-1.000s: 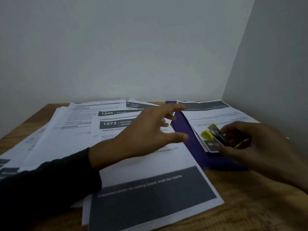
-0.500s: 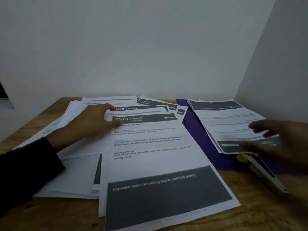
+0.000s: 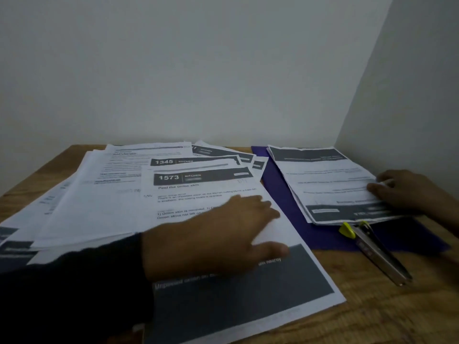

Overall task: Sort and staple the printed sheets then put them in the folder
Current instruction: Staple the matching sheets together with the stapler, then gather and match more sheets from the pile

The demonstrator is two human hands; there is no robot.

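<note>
Printed sheets lie spread over the wooden table. The top sheet headed "1573 KITCHEN" (image 3: 206,187) has my left hand (image 3: 218,234) resting flat on its middle, fingers straight. A purple folder (image 3: 280,194) lies to the right, under a small set of sheets (image 3: 325,184) turned upside down to me. My right hand (image 3: 402,189) rests on that set's right edge with its fingertips on the paper. A stapler (image 3: 372,249) with a yellow-green tip lies loose on the folder's near edge and the table, touched by neither hand.
More sheets, one headed "1345" (image 3: 173,162), fan out to the left and back (image 3: 82,194). White walls close the corner behind and to the right. Bare wooden table (image 3: 387,311) shows at the near right.
My right hand set the stapler down and moved to the right edge of the sheets on the folder. My left hand went left to the stack, then came back onto the "1573" sheet.
</note>
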